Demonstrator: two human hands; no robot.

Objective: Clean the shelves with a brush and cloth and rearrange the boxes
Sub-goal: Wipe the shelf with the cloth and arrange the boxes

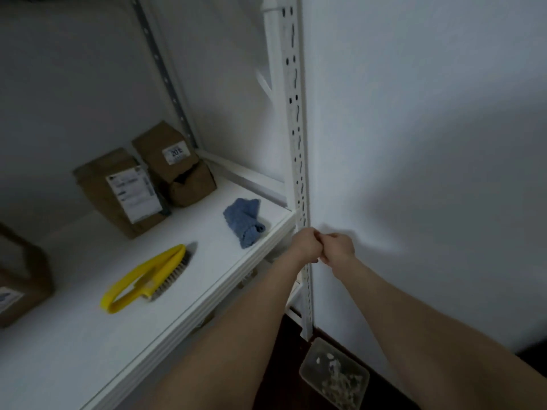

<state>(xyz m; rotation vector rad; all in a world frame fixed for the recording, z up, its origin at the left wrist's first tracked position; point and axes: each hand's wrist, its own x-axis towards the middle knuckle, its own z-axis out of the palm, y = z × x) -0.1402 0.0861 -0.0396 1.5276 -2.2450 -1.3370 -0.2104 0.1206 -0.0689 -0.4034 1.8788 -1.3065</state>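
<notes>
We are leaving the yellow-handled brush (148, 279) flat on the white shelf (88, 335), bristles turned toward the back. The blue cloth (244, 221) is lying crumpled further along, near the shelf's right front corner. Both tools are sitting apart from each other and close to the front edge, which we judge keeps them within easy reach.

The brown boxes are standing toward the back. A labelled box (118, 190) is just beside a taller box (171, 161), which seems to be resting partly on a smaller carton (192, 184). Another box (20, 279) is showing at the left edge. With the boxes set back, the front strip of the shelf is lying bare for brushing and wiping.

Neither hand is touching a tool. We are holding the left hand (307, 245) and the right hand (340, 247) knuckle to knuckle at the perforated upright post (296, 113), level with the shelf's corner. The fingers of both are curled tight. We cannot tell whether they are gripping the post, pinching something small or holding nothing, since the fists are hiding it.

We are judging that the cleaning tools are waiting for their turn. On the dark floor by the foot of the post, against the pale wall (414, 143), a clear container (334, 377) is holding small pale bits that are too blurred to name.
</notes>
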